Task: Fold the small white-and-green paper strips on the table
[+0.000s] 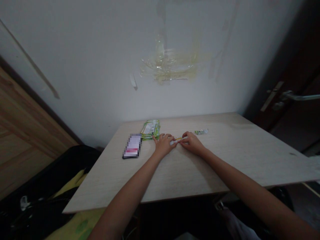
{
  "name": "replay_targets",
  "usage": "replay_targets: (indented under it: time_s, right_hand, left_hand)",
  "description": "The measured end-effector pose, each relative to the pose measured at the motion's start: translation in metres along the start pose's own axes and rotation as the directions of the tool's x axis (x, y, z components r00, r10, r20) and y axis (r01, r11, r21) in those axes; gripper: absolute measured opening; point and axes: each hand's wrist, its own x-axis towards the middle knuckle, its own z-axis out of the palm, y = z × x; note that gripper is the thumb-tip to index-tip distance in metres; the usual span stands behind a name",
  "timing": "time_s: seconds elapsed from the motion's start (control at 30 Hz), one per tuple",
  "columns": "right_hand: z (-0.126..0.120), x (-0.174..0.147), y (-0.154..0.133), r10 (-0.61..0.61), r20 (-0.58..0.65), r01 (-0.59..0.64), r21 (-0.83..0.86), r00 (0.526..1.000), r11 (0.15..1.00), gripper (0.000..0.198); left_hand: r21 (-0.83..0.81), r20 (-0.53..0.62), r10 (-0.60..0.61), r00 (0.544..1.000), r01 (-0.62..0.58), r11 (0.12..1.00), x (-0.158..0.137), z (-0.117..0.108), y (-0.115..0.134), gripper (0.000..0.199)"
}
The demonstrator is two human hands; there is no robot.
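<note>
Between my two hands lies a small whitish packet with a yellow-orange mark, low on the tabletop; its exact kind is too small to make out. The fingers of my left hand are on its left end, with the thumb stretched out toward a stack of green-and-white printed packets. My right hand pinches the packet's right end with thumb and fingertips. Beyond the right hand, a small green-and-white wrapper piece lies flat.
A phone with a blurred screen lies left of my left hand. The pale wooden table meets a wall with old tape. A door handle is at the right; dark bags and yellow cloth are at the left.
</note>
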Motion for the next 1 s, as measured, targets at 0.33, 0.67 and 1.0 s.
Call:
replay_targets:
  time_s: [0.33,0.67,1.0]
  right_hand:
    - [-0.0009,0.0016,-0.0013,0.034,0.051,-0.031,-0.062,0.998,0.998,0.02]
    - [0.0001,0.0002,-0.0029,0.044,0.024,-0.043,-0.04,0.999,0.998,0.019]
    - [-0.0047,0.0002,-0.0076,-0.083,0.036,0.084,-0.016,0.996,0.996,0.02]
  left_hand:
    - [-0.036,-0.03,-0.01,0.999,0.009,0.999,-0.0012,0.0005,0.0015,0.029]
    - [-0.032,0.022,-0.059,0.998,0.06,0.998,0.0054,0.0002,-0.0019,0.027]
    - [-0.037,0.051,-0.075,0.996,0.077,0.996,0.0013,0.0019,-0.0077,0.029]
